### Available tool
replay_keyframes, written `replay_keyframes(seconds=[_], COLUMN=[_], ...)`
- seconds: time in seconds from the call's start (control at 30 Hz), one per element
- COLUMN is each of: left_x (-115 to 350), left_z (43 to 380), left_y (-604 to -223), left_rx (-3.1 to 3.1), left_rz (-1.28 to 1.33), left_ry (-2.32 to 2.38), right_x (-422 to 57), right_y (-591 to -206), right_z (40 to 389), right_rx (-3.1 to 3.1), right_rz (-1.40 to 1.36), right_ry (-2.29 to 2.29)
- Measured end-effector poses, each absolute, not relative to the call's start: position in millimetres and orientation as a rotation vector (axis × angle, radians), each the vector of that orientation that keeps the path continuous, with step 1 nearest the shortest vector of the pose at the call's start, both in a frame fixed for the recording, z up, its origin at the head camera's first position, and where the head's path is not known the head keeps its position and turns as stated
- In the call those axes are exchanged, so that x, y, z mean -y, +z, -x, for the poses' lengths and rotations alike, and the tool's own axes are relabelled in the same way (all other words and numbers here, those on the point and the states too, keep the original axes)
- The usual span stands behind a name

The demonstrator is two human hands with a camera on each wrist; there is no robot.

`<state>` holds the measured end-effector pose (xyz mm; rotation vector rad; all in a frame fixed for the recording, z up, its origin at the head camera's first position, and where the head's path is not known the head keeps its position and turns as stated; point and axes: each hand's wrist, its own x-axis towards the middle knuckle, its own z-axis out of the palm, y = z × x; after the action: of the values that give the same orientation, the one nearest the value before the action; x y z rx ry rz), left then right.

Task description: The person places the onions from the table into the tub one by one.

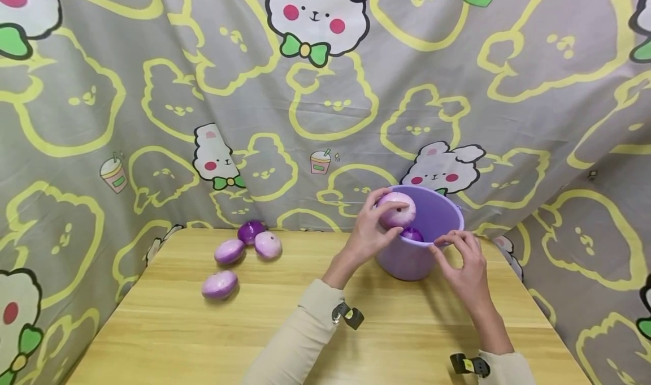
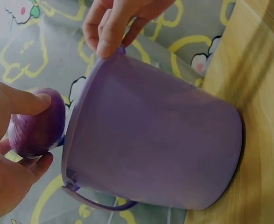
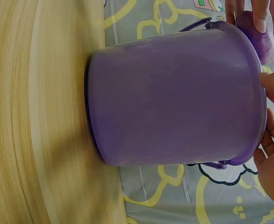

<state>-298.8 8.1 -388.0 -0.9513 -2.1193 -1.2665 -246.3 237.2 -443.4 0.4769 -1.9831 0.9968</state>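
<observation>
Over the left side of a purple bucket, my left hand grips a purple onion between thumb and fingers. In the left wrist view the gripped onion is just outside the bucket's mouth, close to its rim. Another, darker onion shows inside the bucket. On the opposite side, my right hand pinches the bucket's rim, thumb outside and fingers over the edge. From the right wrist view, the bucket stands upright on the table; its inside is hidden there.
Several onions lie grouped on the left of the wooden table: a dark one, two paler ones beside it, and one nearer the front. A patterned curtain hangs right behind the table. The bucket's handle hangs at its side.
</observation>
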Motion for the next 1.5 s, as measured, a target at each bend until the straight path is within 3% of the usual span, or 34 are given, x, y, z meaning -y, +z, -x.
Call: replay_keyframes(seconds=[1.5], left_x=[-23], left_z=[304], left_y=[-401], left_rx=[2.270], left_rz=[0.952], left_ry=[-1.094], right_x=[-236], right_y=[-444], right_z=[246], right_rx=[1.988], right_rz=[-0.483], right_ry=[1.001])
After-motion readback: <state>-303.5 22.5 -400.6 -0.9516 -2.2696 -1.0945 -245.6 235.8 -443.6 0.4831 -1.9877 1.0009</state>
